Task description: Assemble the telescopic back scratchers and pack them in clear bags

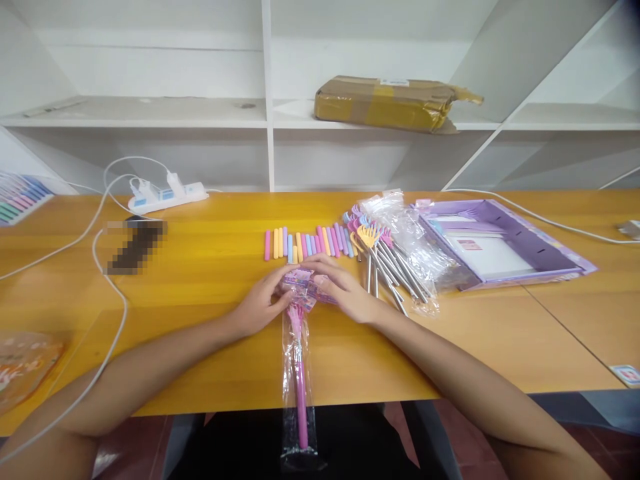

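Observation:
A pink back scratcher [301, 393] lies in a clear plastic sleeve, its lower end past the table's front edge. Above its claw end, my left hand [263, 303] curls its fingers round small purple printed packets [300, 287]. From the other side my right hand [347, 290] rests over the same packets, fingers bent. Just behind the hands is a row of pink, yellow, purple and blue handle tubes [320, 241]. To the right, metal rods with coloured claw heads [369, 235] lie in a pile beside clear plastic bags [425, 250].
On the right of the table [200, 360] lies an open purple box [510, 273]. A white power strip [167, 198] with cables and a dark blurred object [137, 247] are at left. A taped brown parcel [385, 103] rests on the shelf.

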Demonstrator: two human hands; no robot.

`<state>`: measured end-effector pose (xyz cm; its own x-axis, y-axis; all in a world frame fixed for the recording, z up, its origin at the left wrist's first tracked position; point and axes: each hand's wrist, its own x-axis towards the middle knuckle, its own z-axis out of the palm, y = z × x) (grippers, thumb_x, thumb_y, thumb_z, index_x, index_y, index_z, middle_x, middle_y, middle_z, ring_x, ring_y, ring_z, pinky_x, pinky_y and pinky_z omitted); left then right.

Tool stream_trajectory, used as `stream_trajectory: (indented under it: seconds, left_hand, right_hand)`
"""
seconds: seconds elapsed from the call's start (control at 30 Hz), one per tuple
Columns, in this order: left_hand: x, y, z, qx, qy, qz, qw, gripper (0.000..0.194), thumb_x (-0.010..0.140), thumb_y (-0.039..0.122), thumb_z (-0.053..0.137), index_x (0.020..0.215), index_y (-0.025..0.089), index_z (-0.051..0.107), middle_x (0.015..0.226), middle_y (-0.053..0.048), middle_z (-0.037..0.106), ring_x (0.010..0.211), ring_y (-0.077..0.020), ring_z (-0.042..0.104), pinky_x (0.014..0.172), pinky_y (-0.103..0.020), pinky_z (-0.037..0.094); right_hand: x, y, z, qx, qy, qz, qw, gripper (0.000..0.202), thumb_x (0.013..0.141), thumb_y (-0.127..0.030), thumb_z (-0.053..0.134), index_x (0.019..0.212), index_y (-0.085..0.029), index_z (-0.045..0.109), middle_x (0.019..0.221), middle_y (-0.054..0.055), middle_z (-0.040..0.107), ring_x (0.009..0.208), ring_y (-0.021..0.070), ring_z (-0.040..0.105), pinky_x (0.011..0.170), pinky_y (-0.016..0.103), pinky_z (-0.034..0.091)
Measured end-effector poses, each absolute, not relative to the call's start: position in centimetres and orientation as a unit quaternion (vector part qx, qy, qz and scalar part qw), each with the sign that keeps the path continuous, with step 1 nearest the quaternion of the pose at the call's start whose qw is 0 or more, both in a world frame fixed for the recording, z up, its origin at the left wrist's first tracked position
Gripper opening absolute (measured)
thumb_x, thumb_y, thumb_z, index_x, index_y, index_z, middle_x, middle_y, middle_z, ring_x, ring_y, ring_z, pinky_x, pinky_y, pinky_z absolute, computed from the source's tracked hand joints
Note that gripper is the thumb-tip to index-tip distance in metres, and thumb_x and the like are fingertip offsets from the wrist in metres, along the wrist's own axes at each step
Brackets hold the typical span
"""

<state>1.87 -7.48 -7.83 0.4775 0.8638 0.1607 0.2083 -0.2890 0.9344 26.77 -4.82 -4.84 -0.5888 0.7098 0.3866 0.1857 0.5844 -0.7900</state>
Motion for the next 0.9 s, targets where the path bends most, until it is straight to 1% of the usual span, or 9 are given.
stream_trajectory:
  seconds: [0.1,0.23,0.4,0.53,0.67,0.8,0.9]
  left_hand:
    - [1.84,-7.53,-7.84,0.717,0.372,0.352,0.472,0.056,0.104,0.033,0.062,0.158,0.029,0.046,0.147,-0.013,0.063,0.126,-0.0286,0.068,0.111,-0.049,0.055]
    - [1.87,-7.52,-7.80,0.720,0.375,0.349,0.468,0.048,0.104,0.035,0.062,0.151,0.027,0.051,0.146,-0.014,0.062,0.124,-0.0281,0.068,0.111,-0.050,0.055]
    - [1.93,-7.56,-7.86,0.713,0.375,0.357,0.473,0.051,0.104,0.034,0.063,0.152,0.026,0.050,0.143,-0.014,0.063,0.121,-0.0274,0.069,0.109,-0.049,0.056]
    - [1.92,-7.63,-7.93,0.696,0.369,0.362,0.498,0.055,0.104,0.033,0.063,0.155,0.026,0.045,0.132,-0.013,0.069,0.116,-0.0268,0.071,0.107,-0.049,0.057]
    - [1.89,-7.59,-8.12,0.692,0.365,0.366,0.504,0.052,0.104,0.033,0.063,0.152,0.025,0.045,0.134,-0.014,0.067,0.117,-0.0262,0.071,0.106,-0.048,0.057]
    - [1.88,-7.48,-8.00,0.708,0.373,0.357,0.482,0.043,0.104,0.032,0.061,0.145,0.024,0.051,0.132,-0.013,0.067,0.114,-0.0252,0.071,0.102,-0.046,0.058]
    - [1.94,-7.40,-7.53,0.734,0.374,0.346,0.449,0.035,0.104,0.032,0.060,0.138,0.025,0.059,0.136,-0.012,0.064,0.113,-0.0249,0.069,0.101,-0.044,0.058]
  right_hand:
    - [26.81,-4.79,-4.90,-0.274,-0.814,0.366,0.357,0.037,0.112,-0.043,0.048,0.141,-0.029,0.067,0.130,0.010,0.062,0.126,0.0252,0.061,0.114,0.049,0.052]
    - [26.84,-4.79,-4.80,-0.266,-0.827,0.349,0.352,0.038,0.113,-0.040,0.047,0.144,-0.028,0.066,0.131,0.011,0.061,0.126,0.0247,0.061,0.112,0.048,0.053]
    - [26.92,-4.86,-4.51,-0.266,-0.839,0.325,0.346,0.039,0.113,-0.036,0.045,0.147,-0.029,0.063,0.132,0.011,0.062,0.126,0.0253,0.061,0.112,0.048,0.054]
    - [26.95,-4.96,-4.41,-0.269,-0.841,0.321,0.342,0.040,0.114,-0.037,0.043,0.147,-0.030,0.063,0.131,0.011,0.061,0.126,0.0254,0.062,0.111,0.047,0.054]
    - [26.87,-5.13,-4.39,-0.261,-0.842,0.319,0.348,0.041,0.113,-0.037,0.043,0.150,-0.029,0.061,0.133,0.012,0.061,0.126,0.0258,0.062,0.111,0.048,0.055]
    - [26.77,-5.27,-4.35,-0.255,-0.844,0.314,0.352,0.042,0.113,-0.036,0.045,0.152,-0.031,0.058,0.134,0.011,0.061,0.127,0.0267,0.061,0.112,0.050,0.054]
    - [26.77,-5.34,-4.32,-0.248,-0.846,0.320,0.349,0.042,0.113,-0.037,0.044,0.152,-0.030,0.058,0.134,0.011,0.061,0.128,0.0264,0.061,0.112,0.049,0.054]
